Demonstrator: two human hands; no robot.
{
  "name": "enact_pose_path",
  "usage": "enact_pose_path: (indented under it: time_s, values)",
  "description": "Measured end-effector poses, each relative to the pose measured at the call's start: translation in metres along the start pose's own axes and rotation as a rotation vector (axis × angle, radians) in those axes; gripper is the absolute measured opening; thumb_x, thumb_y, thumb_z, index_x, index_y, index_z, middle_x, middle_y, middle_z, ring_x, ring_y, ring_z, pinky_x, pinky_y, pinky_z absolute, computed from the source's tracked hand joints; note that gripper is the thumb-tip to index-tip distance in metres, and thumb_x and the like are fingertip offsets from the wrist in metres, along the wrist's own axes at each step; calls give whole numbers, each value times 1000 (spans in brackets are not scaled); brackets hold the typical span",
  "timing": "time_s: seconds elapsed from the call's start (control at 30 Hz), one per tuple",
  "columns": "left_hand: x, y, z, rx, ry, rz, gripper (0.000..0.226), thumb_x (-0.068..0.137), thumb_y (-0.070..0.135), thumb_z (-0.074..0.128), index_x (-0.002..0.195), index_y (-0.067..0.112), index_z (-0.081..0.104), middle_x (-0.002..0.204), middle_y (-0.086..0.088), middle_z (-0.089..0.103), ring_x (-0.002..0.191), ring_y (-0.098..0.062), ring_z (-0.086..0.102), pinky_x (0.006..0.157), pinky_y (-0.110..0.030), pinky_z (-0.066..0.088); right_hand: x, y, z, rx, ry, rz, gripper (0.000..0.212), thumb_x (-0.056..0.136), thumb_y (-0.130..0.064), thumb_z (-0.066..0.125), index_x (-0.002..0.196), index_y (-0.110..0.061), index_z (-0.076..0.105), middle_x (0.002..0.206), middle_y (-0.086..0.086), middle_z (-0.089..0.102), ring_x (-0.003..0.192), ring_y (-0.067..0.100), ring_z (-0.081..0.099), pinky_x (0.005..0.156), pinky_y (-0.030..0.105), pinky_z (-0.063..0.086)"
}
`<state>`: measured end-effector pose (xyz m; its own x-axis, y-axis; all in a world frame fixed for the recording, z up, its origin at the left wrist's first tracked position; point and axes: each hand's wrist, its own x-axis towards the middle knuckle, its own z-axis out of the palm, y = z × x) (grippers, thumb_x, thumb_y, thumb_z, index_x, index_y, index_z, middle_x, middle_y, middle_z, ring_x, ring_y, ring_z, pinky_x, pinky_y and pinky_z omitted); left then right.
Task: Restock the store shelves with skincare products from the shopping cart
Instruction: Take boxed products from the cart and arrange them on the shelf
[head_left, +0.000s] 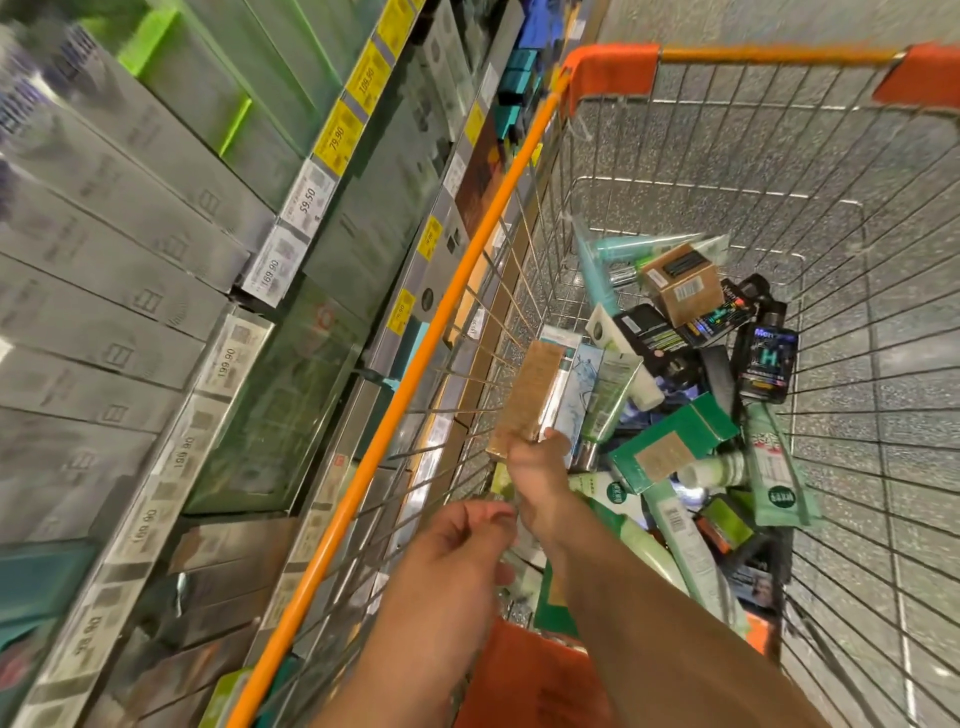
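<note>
While both arms reach in from the bottom of the frame, the right hand (535, 467) pinches the near end of a slim tan cardboard carton (527, 397) at centre, lifted above the wire shopping cart with orange rim (727, 156). Just below, the left hand (457, 561) hovers with fingers loosely curled, holding nothing. Stocked shelves (156, 234) fill the left. Likely light, stiff and crushable, the carton suits a grip across its narrow sides.
</note>
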<state>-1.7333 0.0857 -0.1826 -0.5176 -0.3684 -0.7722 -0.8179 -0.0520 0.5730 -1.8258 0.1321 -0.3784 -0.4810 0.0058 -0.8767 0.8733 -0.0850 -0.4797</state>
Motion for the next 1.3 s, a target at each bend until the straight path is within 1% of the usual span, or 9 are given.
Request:
enact_pose_path:
  time_s: [0.13, 0.53, 0.6, 0.73, 0.8, 0.87, 1.0, 1.17, 1.3]
  values:
    - [-3, 1, -5, 25, -18, 27, 15, 97, 25, 64, 89, 29, 76, 90, -1, 77, 75, -16, 69, 74, -38, 52, -8, 5, 1, -54, 27, -44, 42, 96, -31, 67, 132, -11, 58, 105, 6, 72, 91, 24, 69, 90, 45, 59]
    - [-39, 15, -19, 133, -131, 123, 9, 86, 40, 70, 90, 46, 75, 88, 16, 75, 91, -23, 71, 83, -37, 52, -114, -8, -35, 187, 13, -123, 39, 87, -27, 70, 119, -5, 65, 104, 13, 77, 90, 29, 74, 76, 40, 59]
    - [-45, 15, -28, 140, -111, 196, 12, 94, 31, 69, 96, 39, 77, 89, 20, 74, 85, -13, 70, 85, -38, 58, -137, -16, -41, 200, -5, -145, 34, 90, -24, 70, 115, -2, 67, 95, 14, 77, 78, 25, 73, 68, 35, 55]
    - [-76, 18, -45, 227, -182, 464, 31, 97, -16, 48, 96, 4, 72, 76, 10, 71, 57, 4, 60, 55, -7, 45, -194, -36, -52, 212, -42, -222, 38, 87, -29, 72, 110, 1, 68, 85, 12, 76, 67, 21, 71, 60, 32, 54]
    - [-87, 33, -47, 246, -195, 519, 40, 100, -14, 40, 112, 7, 72, 105, 2, 73, 81, 0, 69, 67, -9, 52, -224, -44, -58, 219, -46, -292, 47, 82, -35, 76, 121, -9, 66, 89, 9, 78, 71, 22, 74, 65, 36, 57]
    - [-97, 41, -52, 338, -299, 617, 59, 103, -6, 45, 136, 40, 61, 138, 21, 58, 117, 9, 59, 89, -7, 47, -253, -54, -64, 232, -63, -342, 67, 73, -43, 77, 136, -33, 58, 101, 5, 79, 80, 23, 77, 71, 40, 57]
    - [-120, 64, -61, 518, -338, 798, 81, 95, 7, 61, 144, 67, 33, 149, 47, 27, 141, 16, 28, 119, -19, 29, -311, -73, -71, 196, -172, -426, 57, 94, -29, 65, 146, -48, 50, 107, 5, 79, 87, 20, 75, 65, 33, 55]
    - [-140, 81, -79, 655, -305, 1087, 78, 84, 21, 81, 138, 58, 39, 155, 44, 13, 147, 15, 1, 118, -11, 8, -368, -89, -73, 113, -154, -471, 68, 81, -37, 65, 145, -53, 48, 112, 0, 78, 110, 23, 72, 73, 40, 56]
    - [-162, 98, -101, 737, -310, 1183, 79, 86, 27, 81, 135, 69, 35, 156, 48, 5, 148, 15, -10, 116, -18, 5, -405, -105, -77, 24, -176, -544, 55, 95, -20, 57, 138, -55, 53, 105, -2, 79, 86, 17, 77, 63, 34, 56]
